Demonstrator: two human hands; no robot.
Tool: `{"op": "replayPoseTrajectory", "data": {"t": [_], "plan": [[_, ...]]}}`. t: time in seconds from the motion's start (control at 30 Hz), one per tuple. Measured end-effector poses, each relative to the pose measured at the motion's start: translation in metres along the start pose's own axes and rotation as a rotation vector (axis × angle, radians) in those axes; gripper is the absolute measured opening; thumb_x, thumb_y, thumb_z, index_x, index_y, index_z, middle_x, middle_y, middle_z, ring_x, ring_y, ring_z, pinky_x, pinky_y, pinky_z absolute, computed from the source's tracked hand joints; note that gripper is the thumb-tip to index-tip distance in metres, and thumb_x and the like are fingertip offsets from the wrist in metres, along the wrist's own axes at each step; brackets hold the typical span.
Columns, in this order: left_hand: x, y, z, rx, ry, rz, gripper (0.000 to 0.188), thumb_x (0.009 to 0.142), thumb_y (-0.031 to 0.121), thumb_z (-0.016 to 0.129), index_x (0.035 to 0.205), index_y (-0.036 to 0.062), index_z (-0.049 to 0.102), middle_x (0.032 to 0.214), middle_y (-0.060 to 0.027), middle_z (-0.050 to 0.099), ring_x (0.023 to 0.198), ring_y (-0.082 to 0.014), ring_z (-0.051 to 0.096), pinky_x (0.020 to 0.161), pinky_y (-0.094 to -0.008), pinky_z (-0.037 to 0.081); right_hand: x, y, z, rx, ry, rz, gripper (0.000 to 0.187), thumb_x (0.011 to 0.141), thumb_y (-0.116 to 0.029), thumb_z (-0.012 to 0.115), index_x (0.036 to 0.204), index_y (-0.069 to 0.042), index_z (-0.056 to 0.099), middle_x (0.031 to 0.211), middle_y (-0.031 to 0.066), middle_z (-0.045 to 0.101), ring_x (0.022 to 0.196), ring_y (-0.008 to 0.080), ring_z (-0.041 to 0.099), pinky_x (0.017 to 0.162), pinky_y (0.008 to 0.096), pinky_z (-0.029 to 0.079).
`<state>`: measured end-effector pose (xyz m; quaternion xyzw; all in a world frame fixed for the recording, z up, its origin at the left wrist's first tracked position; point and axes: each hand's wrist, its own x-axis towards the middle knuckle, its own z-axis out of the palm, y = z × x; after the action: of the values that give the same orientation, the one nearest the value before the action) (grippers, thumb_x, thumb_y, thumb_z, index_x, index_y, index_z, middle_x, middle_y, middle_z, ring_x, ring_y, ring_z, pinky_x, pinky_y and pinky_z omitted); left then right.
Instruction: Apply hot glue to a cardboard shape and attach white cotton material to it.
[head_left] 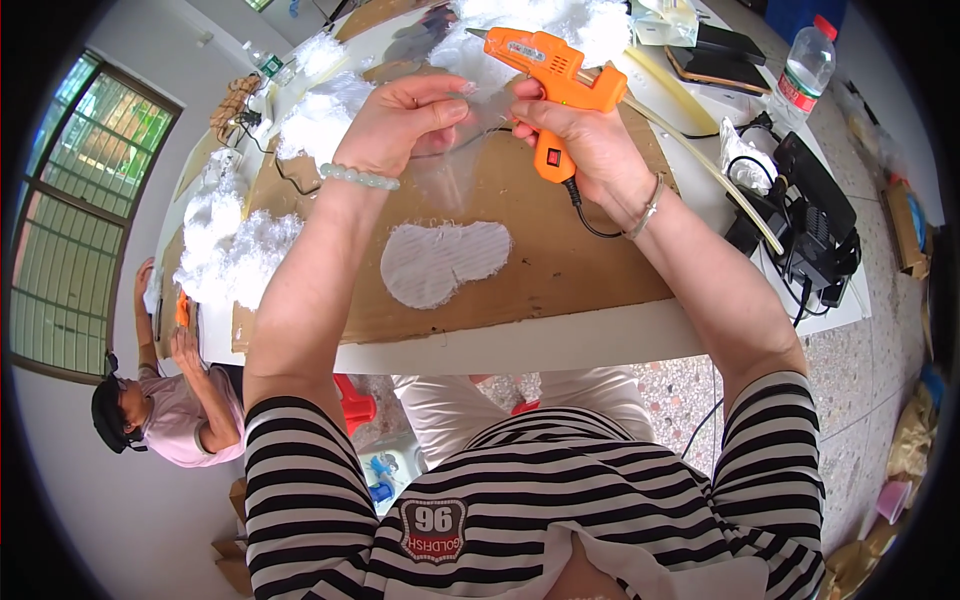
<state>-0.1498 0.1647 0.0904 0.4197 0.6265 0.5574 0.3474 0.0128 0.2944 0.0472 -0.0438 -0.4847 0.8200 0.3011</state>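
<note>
My right hand [590, 130] is wrapped round the handle of an orange hot glue gun [550, 60], whose nozzle points to the upper left. A black cord runs from the handle's base. My left hand [415, 120] is closed in a pinch, thumb against fingers, on a thin translucent film [445, 180]. This film hangs between my two hands; its full outline is hard to make out. Below them, a white fabric-like cutout [430, 265] with a rounded, waisted shape and frayed edges lies flat on a brown cardboard sheet [590, 270].
Fluffy white stuffing [235, 250] lies along the left and far sides of the table. Right are a red-capped bottle [808, 65], black adapters with cables [810, 220] and a pale strip [735, 190]. At left, another person [175, 410] works with an orange tool [182, 308].
</note>
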Motion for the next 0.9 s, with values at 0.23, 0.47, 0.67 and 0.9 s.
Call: {"op": "replayPoseTrajectory", "data": {"t": [0.23,0.47,0.67,0.9], "plan": [[-0.001,-0.008,0.021,-0.16,0.103,0.086,0.023,0.082,0.004,0.063,0.105,0.0053,0.062,0.082,-0.0027,0.064,0.067,-0.0086,0.058,0.06,-0.0201,0.049,-0.003,0.0,-0.001,0.053,-0.014,-0.003,0.017,0.083,-0.005,0.059,0.1,0.0,0.058,0.09,0.0066,0.062,0.073,0.0137,0.06,0.064,0.025,0.048],[-0.005,-0.01,0.023,-0.063,0.128,0.131,0.025,0.081,0.004,0.063,0.106,0.0064,0.063,0.079,-0.0032,0.066,0.062,-0.0068,0.056,0.055,-0.018,0.044,0.001,-0.001,-0.004,0.045,-0.022,0.028,0.019,0.083,-0.007,0.061,0.101,0.0,0.058,0.09,0.0053,0.061,0.073,0.0139,0.061,0.063,0.0246,0.047],[-0.01,-0.011,0.033,0.115,0.229,0.278,0.024,0.081,0.004,0.063,0.106,0.0071,0.065,0.077,0.0004,0.065,0.061,-0.0029,0.052,0.052,-0.0165,0.04,0.002,0.001,-0.007,0.044,0.019,0.062,0.022,0.08,-0.009,0.063,0.1,-0.001,0.056,0.088,0.0052,0.061,0.07,0.0139,0.061,0.061,0.0249,0.048],[-0.012,-0.013,0.037,0.061,0.272,0.291,0.027,0.081,0.003,0.064,0.107,0.007,0.065,0.08,-0.001,0.066,0.063,-0.0034,0.053,0.054,-0.0169,0.041,0.004,0.0,-0.008,0.078,0.006,0.089,0.023,0.08,-0.011,0.064,0.1,-0.002,0.056,0.086,0.006,0.061,0.07,0.014,0.06,0.061,0.025,0.048]]}}
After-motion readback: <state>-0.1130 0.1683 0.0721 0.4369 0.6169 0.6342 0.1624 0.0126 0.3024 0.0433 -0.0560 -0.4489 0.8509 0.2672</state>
